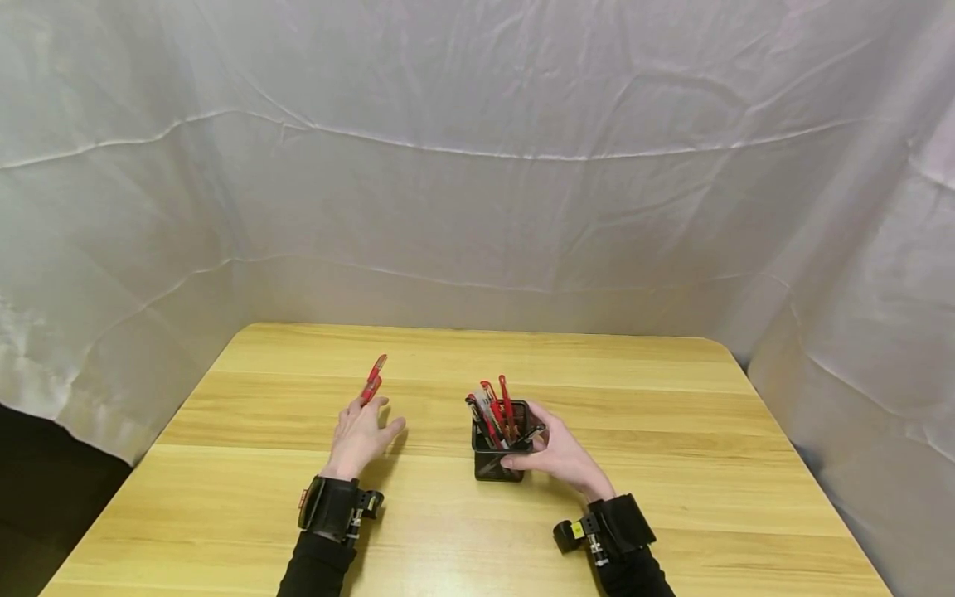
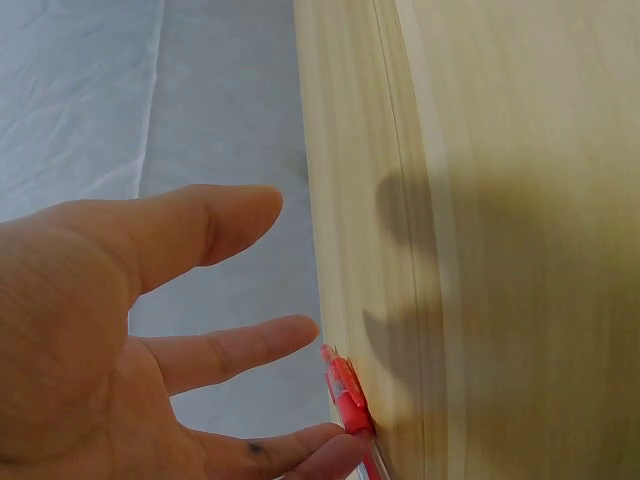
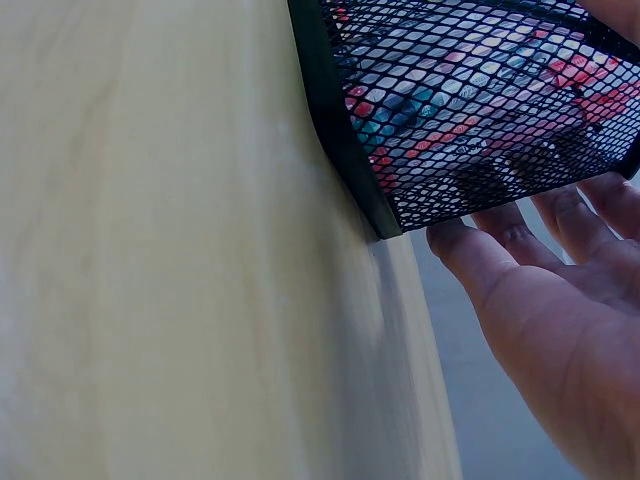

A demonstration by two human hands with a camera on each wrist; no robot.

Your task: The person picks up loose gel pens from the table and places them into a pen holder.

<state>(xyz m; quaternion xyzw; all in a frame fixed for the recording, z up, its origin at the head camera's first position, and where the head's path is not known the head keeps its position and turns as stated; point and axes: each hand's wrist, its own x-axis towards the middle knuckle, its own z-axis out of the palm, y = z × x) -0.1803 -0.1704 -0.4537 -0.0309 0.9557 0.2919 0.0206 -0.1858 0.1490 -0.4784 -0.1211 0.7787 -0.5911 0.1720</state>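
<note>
My left hand (image 1: 358, 439) reaches over the left part of the table, thumb and fingers spread. At its fingertips is a red pen (image 2: 350, 405); in the left wrist view the lower fingers touch it, partly covering it. Whether a second pen lies there I cannot tell. My right hand (image 1: 563, 456) grips a black mesh pen holder (image 1: 494, 466) by its right side, thumb across the front and fingers behind. Several red and black pens (image 1: 496, 414) lean upright inside it. Through the mesh wall (image 3: 460, 110) in the right wrist view, their colours show blurred.
The holder stands on a light wooden table (image 1: 671, 464) with rounded far corners. Pale cloth (image 1: 477, 207) hangs behind the table and along both sides. Each wrist wears a black strap with a small camera.
</note>
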